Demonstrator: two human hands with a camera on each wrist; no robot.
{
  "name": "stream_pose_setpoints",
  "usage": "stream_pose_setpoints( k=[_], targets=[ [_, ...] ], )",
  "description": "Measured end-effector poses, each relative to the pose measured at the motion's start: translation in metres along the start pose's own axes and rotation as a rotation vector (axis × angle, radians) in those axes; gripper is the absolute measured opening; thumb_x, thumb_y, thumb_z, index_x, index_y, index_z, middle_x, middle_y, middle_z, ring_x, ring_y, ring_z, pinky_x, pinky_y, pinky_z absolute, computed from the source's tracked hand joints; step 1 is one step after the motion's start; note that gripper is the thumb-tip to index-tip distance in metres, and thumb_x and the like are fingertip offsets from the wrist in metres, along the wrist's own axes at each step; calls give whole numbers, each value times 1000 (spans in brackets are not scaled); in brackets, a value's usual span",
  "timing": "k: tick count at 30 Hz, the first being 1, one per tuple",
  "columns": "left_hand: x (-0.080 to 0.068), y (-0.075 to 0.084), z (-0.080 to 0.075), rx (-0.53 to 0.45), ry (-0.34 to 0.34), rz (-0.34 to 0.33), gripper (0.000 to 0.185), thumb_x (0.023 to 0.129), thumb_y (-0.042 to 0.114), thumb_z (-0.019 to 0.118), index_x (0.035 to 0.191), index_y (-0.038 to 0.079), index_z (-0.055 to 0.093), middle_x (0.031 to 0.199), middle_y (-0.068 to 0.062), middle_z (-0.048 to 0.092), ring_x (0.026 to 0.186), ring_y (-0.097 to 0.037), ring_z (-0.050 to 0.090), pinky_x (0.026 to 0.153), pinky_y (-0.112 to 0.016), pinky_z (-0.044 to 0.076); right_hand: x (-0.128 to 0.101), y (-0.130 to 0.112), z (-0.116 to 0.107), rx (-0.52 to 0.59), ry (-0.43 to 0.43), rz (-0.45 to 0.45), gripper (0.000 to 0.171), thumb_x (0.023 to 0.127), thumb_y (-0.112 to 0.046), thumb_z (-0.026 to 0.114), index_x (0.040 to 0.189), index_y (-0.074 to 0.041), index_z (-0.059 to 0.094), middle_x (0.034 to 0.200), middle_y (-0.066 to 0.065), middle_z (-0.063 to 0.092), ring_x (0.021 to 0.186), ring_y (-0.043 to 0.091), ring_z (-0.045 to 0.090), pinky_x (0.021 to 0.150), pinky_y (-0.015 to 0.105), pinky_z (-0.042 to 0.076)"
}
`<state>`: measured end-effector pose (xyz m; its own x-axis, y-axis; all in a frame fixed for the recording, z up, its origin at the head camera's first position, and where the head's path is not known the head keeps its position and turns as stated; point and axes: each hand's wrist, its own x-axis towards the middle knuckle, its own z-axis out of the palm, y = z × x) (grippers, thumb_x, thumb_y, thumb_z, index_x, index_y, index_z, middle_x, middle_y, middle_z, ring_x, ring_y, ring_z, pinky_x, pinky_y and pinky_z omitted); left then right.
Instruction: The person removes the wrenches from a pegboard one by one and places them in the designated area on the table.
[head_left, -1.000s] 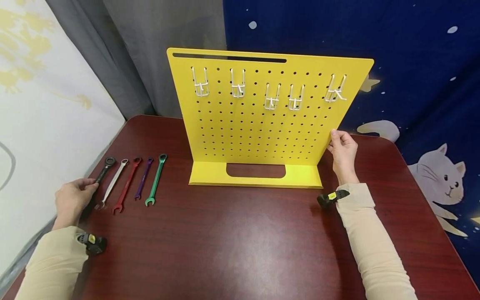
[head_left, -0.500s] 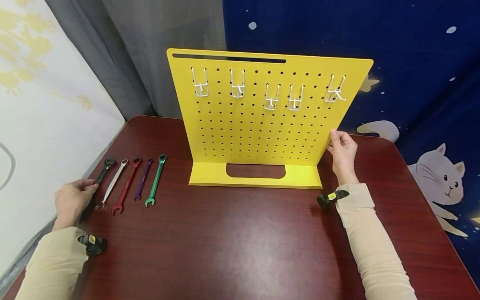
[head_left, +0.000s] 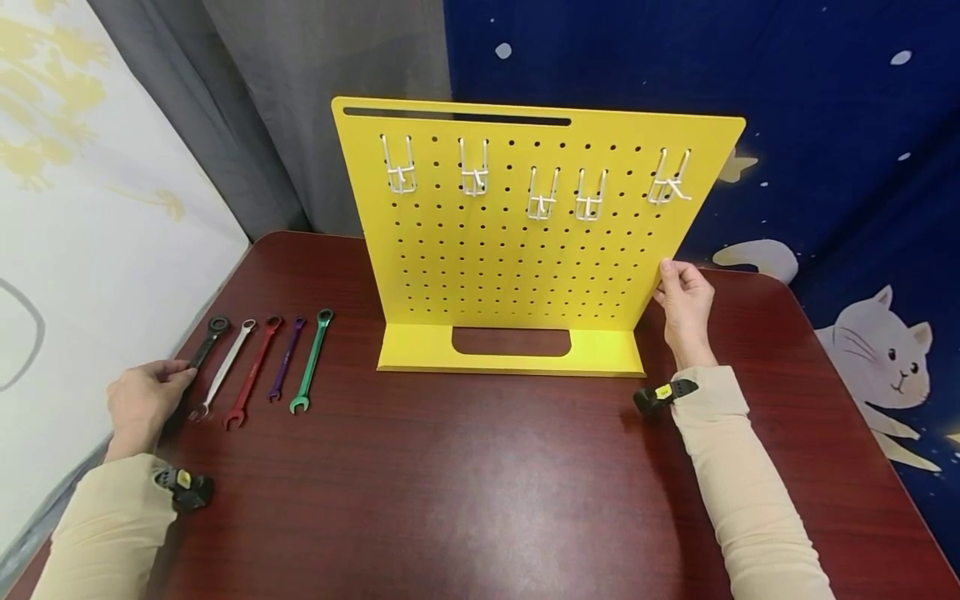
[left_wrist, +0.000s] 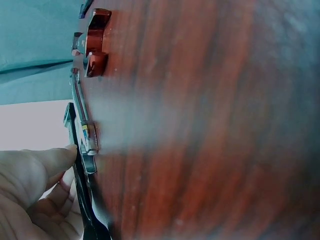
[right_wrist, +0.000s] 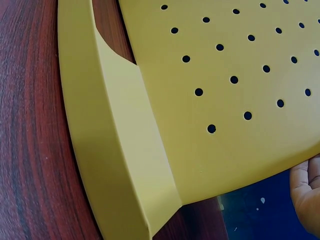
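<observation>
At the table's left side my left hand (head_left: pixel 148 402) pinches a black wrench (head_left: pixel 206 340) between thumb and fingers; its ring end points away from me. In the left wrist view the black wrench (left_wrist: pixel 81 182) runs past the thumb tip, close over the table. Beside it lie a silver wrench (head_left: pixel 227 367), a red wrench (head_left: pixel 253 371), a purple wrench (head_left: pixel 288 358) and a green wrench (head_left: pixel 312 360). My right hand (head_left: pixel 687 310) grips the right edge of a yellow pegboard (head_left: pixel 517 258), thumb on the front, other fingers partly hidden behind. The right wrist view shows those fingers (right_wrist: pixel 305 187) at the board's edge.
Several white wire hooks (head_left: pixel 474 171) hang on the upper part of the pegboard. Its bent foot (head_left: pixel 420 350) rests on the dark red table (head_left: pixel 450 467). A white panel (head_left: pixel 90 208) borders the left side, and curtains (head_left: pixel 345 100) stand behind.
</observation>
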<state>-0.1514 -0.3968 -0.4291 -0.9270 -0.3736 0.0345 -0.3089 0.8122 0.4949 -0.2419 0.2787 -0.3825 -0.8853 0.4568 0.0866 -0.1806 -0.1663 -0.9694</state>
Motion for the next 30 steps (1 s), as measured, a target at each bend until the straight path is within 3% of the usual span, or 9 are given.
stream_pose_setpoints(
  k=[7, 17, 30],
  targets=[
    [0, -3, 1, -13, 9, 1, 35, 91, 20, 57, 108, -11, 62, 101, -32, 63, 97, -47, 49, 84, -55, 29, 0, 0, 0, -10, 3, 4, 19, 85, -26, 66, 90, -7, 65, 84, 0, 63, 81, 13, 56, 84, 28, 52],
    [-2, -2, 1, -58, 6, -32, 37, 91, 21, 58, 110, -10, 62, 103, -32, 62, 102, -47, 47, 86, -55, 30, 0, 0, 0, 4, -3, -11, 19, 85, -25, 66, 89, -7, 64, 83, -1, 63, 79, 12, 56, 73, 20, 52],
    [-3, -2, -1, -81, -15, -34, 39, 91, 22, 57, 111, -11, 60, 105, -33, 61, 106, -49, 43, 88, -57, 29, -1, 0, 0, 7, -15, -7, 19, 85, -25, 66, 88, -6, 63, 83, 0, 63, 78, 12, 57, 72, 19, 52]
  ],
)
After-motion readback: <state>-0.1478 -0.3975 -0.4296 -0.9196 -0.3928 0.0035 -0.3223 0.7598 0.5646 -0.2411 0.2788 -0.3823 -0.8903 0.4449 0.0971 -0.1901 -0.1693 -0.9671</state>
